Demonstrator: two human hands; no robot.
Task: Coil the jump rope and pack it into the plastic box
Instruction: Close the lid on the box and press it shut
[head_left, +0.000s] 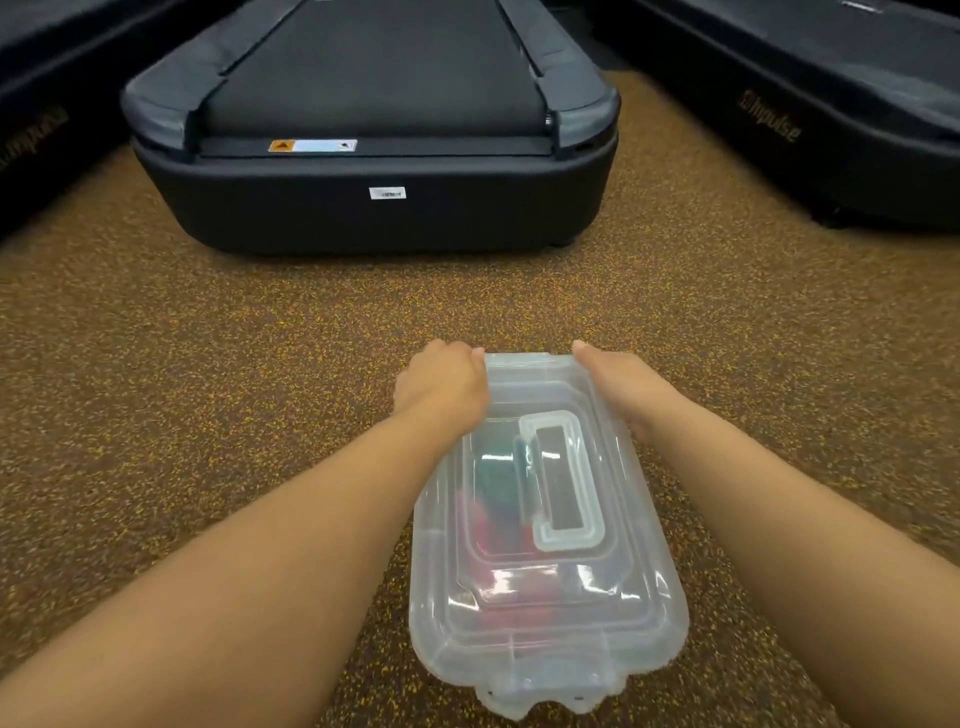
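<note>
A clear plastic box (639, 597) lies on the floor in front of me with its lid on and its handle (563, 480) folded flat on top. Through the lid I make out blurred pink and green shapes, the jump rope (493, 514) inside. My left hand (441, 384) grips the far left corner of the box, fingers curled over the far edge. My right hand (623, 387) holds the far right corner in the same way. Both forearms reach out along the box's sides.
The floor (208, 364) is brown speckled rubber. A dark treadmill (374, 208) end stands straight ahead beyond the box. More dark machines flank it at the left (31, 145) and right (810, 119) edges.
</note>
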